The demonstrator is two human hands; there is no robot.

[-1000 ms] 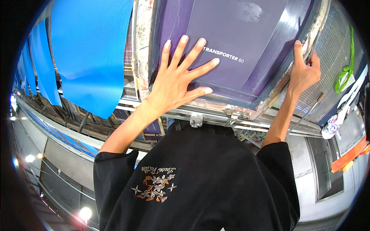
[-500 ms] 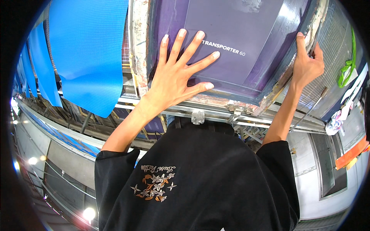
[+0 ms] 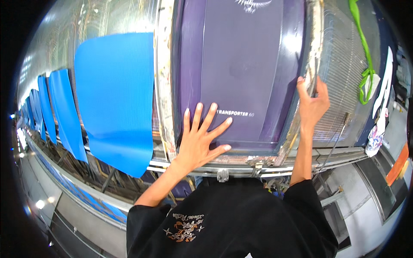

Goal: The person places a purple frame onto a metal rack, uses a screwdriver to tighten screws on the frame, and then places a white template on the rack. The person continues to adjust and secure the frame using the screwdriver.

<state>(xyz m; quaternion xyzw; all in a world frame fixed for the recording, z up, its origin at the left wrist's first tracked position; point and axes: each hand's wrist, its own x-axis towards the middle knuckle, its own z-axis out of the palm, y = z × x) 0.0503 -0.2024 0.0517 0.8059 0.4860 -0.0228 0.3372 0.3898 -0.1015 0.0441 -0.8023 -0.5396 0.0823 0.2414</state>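
Observation:
A purple panel (image 3: 238, 64) with white lettering and a white emblem lies inside a worn, paint-stained frame (image 3: 164, 86). My left hand (image 3: 195, 144) rests flat on the panel's near left part, fingers spread, beside the lettering. On the frame's right side, my right hand (image 3: 315, 105) is closed round the edge, its thumb on the inner side and its fingers on the outer side. The undersides of the right fingers are hidden. A metal clamp-like fitting (image 3: 257, 167) sits at the frame's near edge, by a metal rail (image 3: 292, 167).
Blue sheets (image 3: 116, 94) hang in a row at left, their near ends curling down. On the right are a ribbed surface (image 3: 344, 81), a green strap (image 3: 363, 51), a thin rod (image 3: 337, 137), a patterned cloth (image 3: 375, 136) and an orange piece (image 3: 397, 164).
My view has shifted, so the frame and blue sheets sit lower in the picture and more of their far parts shows. Both hands keep about the same places on the panel and frame.

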